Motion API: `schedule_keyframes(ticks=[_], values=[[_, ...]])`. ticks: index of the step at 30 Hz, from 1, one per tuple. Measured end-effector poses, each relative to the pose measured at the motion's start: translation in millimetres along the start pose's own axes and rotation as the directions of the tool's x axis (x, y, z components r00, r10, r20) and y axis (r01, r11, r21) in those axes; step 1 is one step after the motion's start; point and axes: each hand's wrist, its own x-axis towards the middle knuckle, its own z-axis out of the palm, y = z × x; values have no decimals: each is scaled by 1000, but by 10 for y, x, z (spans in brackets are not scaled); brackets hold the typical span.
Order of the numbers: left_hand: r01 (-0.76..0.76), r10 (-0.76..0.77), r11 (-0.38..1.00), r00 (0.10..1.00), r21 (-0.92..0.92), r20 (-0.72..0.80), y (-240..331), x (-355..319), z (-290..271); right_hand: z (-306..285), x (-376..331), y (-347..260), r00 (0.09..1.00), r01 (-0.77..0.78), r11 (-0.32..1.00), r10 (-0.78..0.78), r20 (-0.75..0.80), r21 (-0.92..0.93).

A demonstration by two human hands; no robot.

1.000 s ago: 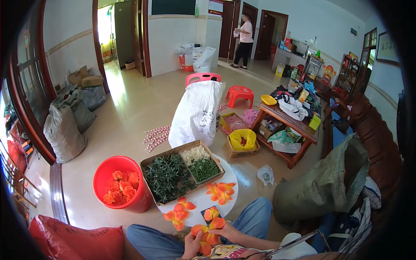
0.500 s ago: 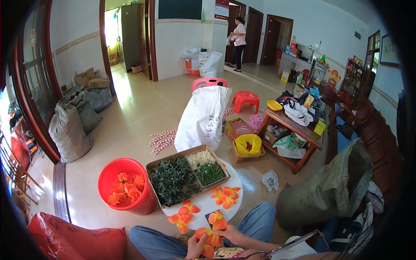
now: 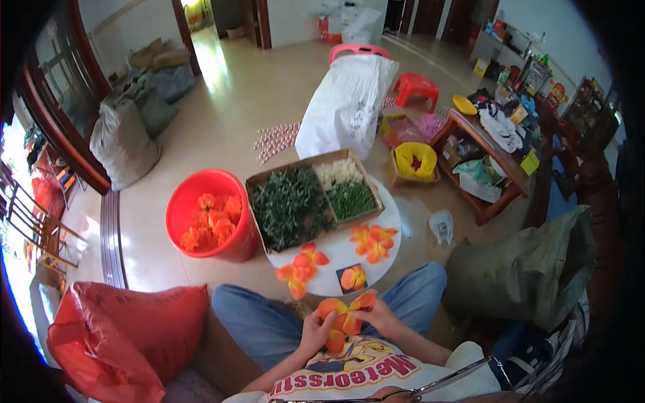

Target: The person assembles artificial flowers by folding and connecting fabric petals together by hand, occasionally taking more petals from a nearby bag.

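Note:
Over my lap, an orange-and-yellow artificial flower (image 3: 345, 321) is spread between my hands. My left hand (image 3: 317, 332) pinches its left side, and my right hand (image 3: 377, 317) grips the upper right petal. Just beyond, on a round white table (image 3: 322, 274), lie two clusters of orange petals, a left cluster (image 3: 301, 271) and a right cluster (image 3: 373, 242). Another orange petal piece (image 3: 353, 277) rests on a small dark square at the table's near edge. A cardboard box (image 3: 282, 246) on the table holds dark green artificial leaves (image 3: 287, 205), lighter green sprigs (image 3: 352, 199) and whitish pieces (image 3: 338, 173).
A red bucket (image 3: 176, 225) of orange flowers stands left of the table. Nearer is a red sack (image 3: 141, 322); a grey-green sack (image 3: 517, 275) stands at right. Beyond the table are a white sack (image 3: 346, 101) on a pink chair, a red stool (image 3: 416, 87) and a cluttered wooden table (image 3: 494, 138).
My view has tilted down, so my lap shows more and the person by the far doorway is out of sight. My hands still hold the flower, its petals now spread more openly.

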Motion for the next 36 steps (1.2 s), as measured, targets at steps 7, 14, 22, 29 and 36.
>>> schedule_keyframes(ticks=[7, 14, 22, 29, 36], values=[[123, -123, 992, 992, 21, 10, 119, -26, -22, -72, -2, 83, 992, 22, 999, -19, -128, 23], [-72, 95, 969, 991, 236, -89, 38, 126, -62, -117, 138, 45, 976, 15, 967, 41, -213, 255], [146, -157, 986, 975, 80, 158, 4, 155, -93, -19, 128, -152, 585, 548, 346, -809, 54, -762], [539, -475, 748, 842, -386, 255, 177, 254, 52, -22, -2, -242, 428, 591, -186, -752, 501, -784], [328, -294, 932, 934, -156, 204, 131, 253, 75, 81, -9, -134, 573, 459, 290, -819, 31, -840]])
